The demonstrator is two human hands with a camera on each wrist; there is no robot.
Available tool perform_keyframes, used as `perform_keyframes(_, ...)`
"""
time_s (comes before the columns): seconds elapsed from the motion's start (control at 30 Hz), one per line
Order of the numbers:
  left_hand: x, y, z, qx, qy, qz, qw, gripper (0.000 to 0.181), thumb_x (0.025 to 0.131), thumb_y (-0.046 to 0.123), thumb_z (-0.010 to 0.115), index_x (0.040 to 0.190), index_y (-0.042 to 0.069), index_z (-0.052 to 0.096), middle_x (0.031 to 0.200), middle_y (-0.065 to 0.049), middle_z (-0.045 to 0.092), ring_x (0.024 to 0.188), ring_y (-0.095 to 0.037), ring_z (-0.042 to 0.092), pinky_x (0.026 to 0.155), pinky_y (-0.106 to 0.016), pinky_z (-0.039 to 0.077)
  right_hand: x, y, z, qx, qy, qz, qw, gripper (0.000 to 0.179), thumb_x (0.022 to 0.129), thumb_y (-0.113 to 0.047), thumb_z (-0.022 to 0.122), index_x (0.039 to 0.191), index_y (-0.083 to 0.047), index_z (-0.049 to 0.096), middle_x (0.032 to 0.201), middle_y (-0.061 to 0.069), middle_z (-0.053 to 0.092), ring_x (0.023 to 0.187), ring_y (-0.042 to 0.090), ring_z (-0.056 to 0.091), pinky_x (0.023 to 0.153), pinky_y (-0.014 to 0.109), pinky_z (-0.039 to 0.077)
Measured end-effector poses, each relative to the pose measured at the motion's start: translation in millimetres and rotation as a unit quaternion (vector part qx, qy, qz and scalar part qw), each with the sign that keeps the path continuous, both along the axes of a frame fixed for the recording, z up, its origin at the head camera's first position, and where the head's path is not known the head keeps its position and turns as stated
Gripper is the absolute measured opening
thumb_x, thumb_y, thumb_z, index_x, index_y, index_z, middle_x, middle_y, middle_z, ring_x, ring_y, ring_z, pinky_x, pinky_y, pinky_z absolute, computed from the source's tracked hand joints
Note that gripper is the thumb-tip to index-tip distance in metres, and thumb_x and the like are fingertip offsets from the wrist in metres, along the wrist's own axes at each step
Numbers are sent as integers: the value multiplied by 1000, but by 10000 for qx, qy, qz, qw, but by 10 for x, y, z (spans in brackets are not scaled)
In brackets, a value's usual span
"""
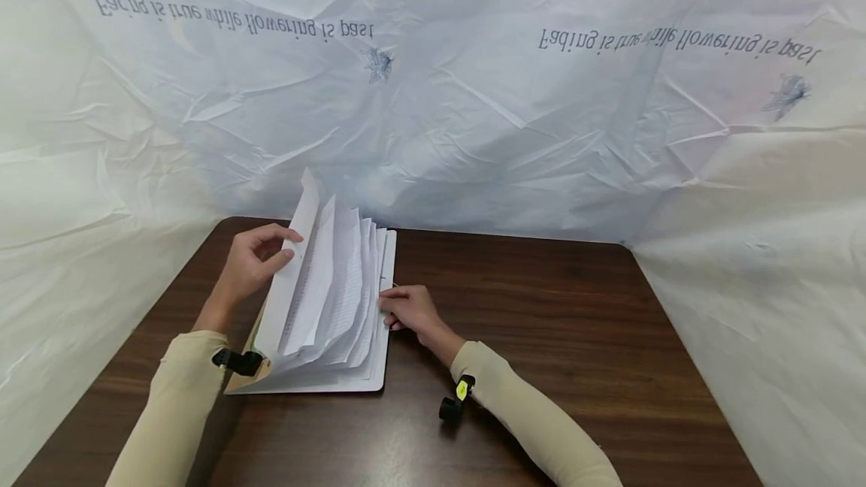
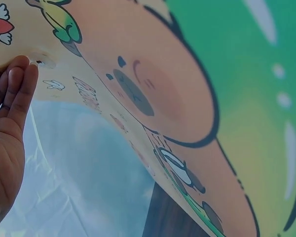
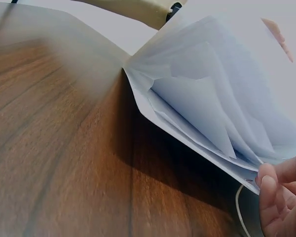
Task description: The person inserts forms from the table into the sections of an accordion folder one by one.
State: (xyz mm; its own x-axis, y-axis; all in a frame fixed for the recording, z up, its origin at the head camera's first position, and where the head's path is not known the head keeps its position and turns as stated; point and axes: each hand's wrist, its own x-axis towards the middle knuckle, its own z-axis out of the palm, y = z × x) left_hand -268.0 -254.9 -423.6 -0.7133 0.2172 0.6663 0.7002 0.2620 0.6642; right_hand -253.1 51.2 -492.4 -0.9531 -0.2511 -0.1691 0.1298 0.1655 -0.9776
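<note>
A document folder with loose printed papers (image 1: 346, 276) fanned inside lies open on the left half of the table. My left hand (image 1: 249, 263) pinches the raised front cover (image 1: 286, 293) between thumb and fingers, holding it up at a slant. In the left wrist view, the cover's outer side (image 2: 138, 98) carries a cartoon animal print in green, tan and peach. My right hand (image 1: 414, 311) pinches the folder's right edge near its middle. A thin white cord (image 3: 240, 203) hangs beside those fingers in the right wrist view.
A dark brown wooden table (image 1: 534, 299) extends to the right of the folder. Creased white sheeting (image 1: 446, 111) with printed lettering stands behind and on both sides. Small black cameras (image 1: 237, 361) are strapped to both sleeves.
</note>
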Motion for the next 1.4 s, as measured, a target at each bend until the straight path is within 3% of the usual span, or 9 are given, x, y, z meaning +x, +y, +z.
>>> perform_keyframes(0.17, -9, 23, 9, -109, -145, 25, 9998, 20, 87, -13, 65, 104, -6, 72, 100, -21, 69, 89, -6, 63, 75, -15, 52, -15, 114, 6, 218, 427, 78, 9988, 20, 92, -17, 74, 108, -6, 79, 88, 8, 76, 67, 15, 68, 59, 29, 56)
perform_keyframes(0.27, -10, 37, 10, -107, -198, -17, 9997, 20, 87, -13, 65, 105, -7, 72, 101, -19, 69, 90, -6, 63, 76, -15, 52, -25, 190, -7, 513, 1019, 220, 9932, 21, 91, -18, 76, 108, -6, 78, 91, 6, 77, 73, 18, 72, 62, 30, 57)
perform_keyframes(0.33, -13, 46, 8, -147, -211, -41, 9997, 20, 87, -12, 65, 105, -6, 72, 101, -19, 69, 89, -6, 63, 74, -15, 51, -25, 239, -11, 830, 1494, 362, 9846, 24, 90, -18, 77, 110, -5, 78, 93, 5, 77, 78, 19, 73, 66, 29, 57)
perform_keyframes(0.47, -30, 71, 6, -349, -189, -30, 9992, 22, 87, -10, 66, 106, -2, 73, 100, -19, 70, 81, -7, 60, 66, -18, 49, -8, 320, -9, 1704, 2261, 686, 9566, 31, 90, -23, 78, 116, -6, 76, 106, 3, 77, 95, 16, 72, 78, 29, 56)
perform_keyframes(0.67, -68, 126, 0, -635, -53, 46, 9980, 22, 85, -7, 69, 106, 0, 74, 85, -8, 64, 59, -7, 43, 53, -26, 37, 30, 370, -30, 2848, 2904, 1225, 9053, 40, 88, -34, 80, 120, -9, 75, 120, 2, 74, 117, 19, 64, 99, 37, 50)
perform_keyframes(0.8, -82, 167, -13, -745, -36, -46, 9972, 22, 85, -7, 70, 106, -3, 73, 87, -10, 66, 68, -8, 50, 60, -21, 41, 29, 383, -97, 3259, 3415, 1477, 8691, 44, 85, -38, 82, 119, -10, 76, 116, 0, 75, 113, 21, 64, 100, 37, 49)
perform_keyframes(0.9, -90, 202, -14, -895, -19, -103, 9959, 22, 85, -7, 70, 106, -2, 73, 95, -12, 71, 78, -7, 57, 70, -18, 47, 33, 393, -131, 3360, 3663, 1547, 8538, 45, 84, -39, 83, 118, -10, 76, 115, 0, 75, 110, 20, 65, 97, 36, 50)
perform_keyframes(1.13, -124, 278, -30, -1257, 175, -98, 9919, 22, 83, -8, 74, 103, 2, 74, 92, -8, 71, 76, -7, 57, 72, -21, 50, 61, 391, -142, 3701, 3559, 1698, 8411, 52, 83, -46, 82, 123, -13, 75, 124, 3, 71, 118, 24, 62, 99, 45, 49)
perform_keyframes(1.4, -156, 371, -72, -1791, 0, -40, 9838, 18, 87, 4, 75, 105, 8, 75, 92, 3, 68, 80, -9, 58, 74, -35, 54, 103, 386, -123, 3900, 3217, 1800, 8438, 53, 84, -50, 80, 127, -19, 73, 135, 8, 63, 127, 31, 53, 100, 57, 44)
